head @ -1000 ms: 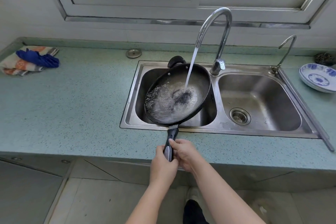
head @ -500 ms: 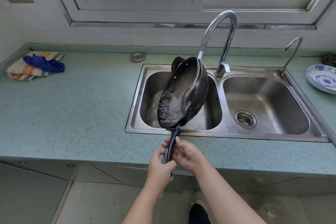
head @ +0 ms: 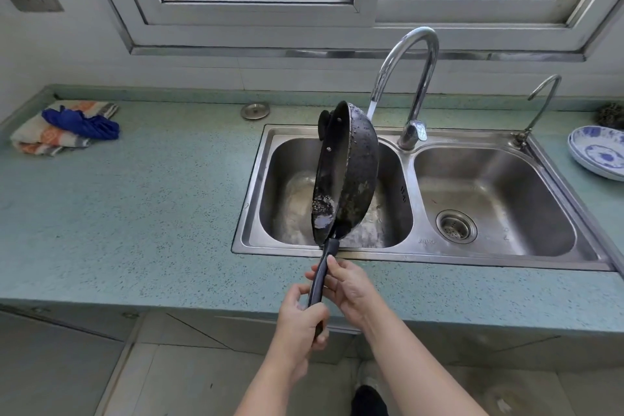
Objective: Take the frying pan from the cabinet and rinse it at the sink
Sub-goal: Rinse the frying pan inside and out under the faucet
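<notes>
1. Gripping the near end of the handle (head: 320, 277) with the left hand (head: 300, 317), fingers curled fully round it.
2. Steadying the same handle just farther up with the right hand (head: 351, 287), thumb lying against it and fingers wrapping more loosely from the right.
3. Holding the frying pan (head: 351, 172) tipped nearly on edge over the left basin (head: 290, 199) of the sink, inside facing left, not resting on the steel.
4. Judging it as stiff, fairly heavy metal levering on a long, thin handle. Probably turning slippery where wet, so keeping both hands on the handle, close to the bowl.
5. Showing a dark, pitted underside beaded with drops, a round shallow bowl, and a small black helper grip at the far rim.
6. Running a thin stream (head: 371, 108) from the curved chrome faucet (head: 415, 78) at the pan's far edge; not telling whether striking it or passing behind.
7. Spreading outward to a speckled green counter (head: 135, 206), smooth and hard, with a crumpled cloth (head: 67, 128) far left and a patterned plate (head: 597, 152) far right.
</notes>
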A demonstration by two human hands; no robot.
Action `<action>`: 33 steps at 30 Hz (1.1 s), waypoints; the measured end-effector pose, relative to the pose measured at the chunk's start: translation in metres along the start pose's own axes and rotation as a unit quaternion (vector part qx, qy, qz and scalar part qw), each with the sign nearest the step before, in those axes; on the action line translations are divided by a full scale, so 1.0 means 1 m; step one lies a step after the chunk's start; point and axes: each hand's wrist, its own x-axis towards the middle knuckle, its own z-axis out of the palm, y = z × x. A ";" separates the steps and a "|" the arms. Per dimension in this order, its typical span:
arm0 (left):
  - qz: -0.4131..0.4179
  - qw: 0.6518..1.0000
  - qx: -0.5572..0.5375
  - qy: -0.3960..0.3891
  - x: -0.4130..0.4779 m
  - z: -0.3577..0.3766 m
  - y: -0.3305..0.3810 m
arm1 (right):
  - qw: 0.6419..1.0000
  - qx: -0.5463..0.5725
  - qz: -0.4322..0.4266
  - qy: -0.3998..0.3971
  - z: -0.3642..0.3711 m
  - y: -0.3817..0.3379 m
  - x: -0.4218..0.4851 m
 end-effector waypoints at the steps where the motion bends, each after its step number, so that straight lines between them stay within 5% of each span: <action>1: -0.001 1.000 -0.012 -0.006 -0.001 0.000 0.000 | 1.000 -0.010 -0.006 0.003 0.000 0.000 0.000; 24: -0.144 0.963 -0.194 -0.119 -0.005 0.007 -0.005 | 0.968 -0.216 -0.052 0.117 -0.009 -0.015 -0.005; 33: -0.174 0.981 -0.031 -0.075 -0.006 0.012 -0.002 | 0.956 -0.252 -0.053 0.141 -0.016 -0.009 -0.005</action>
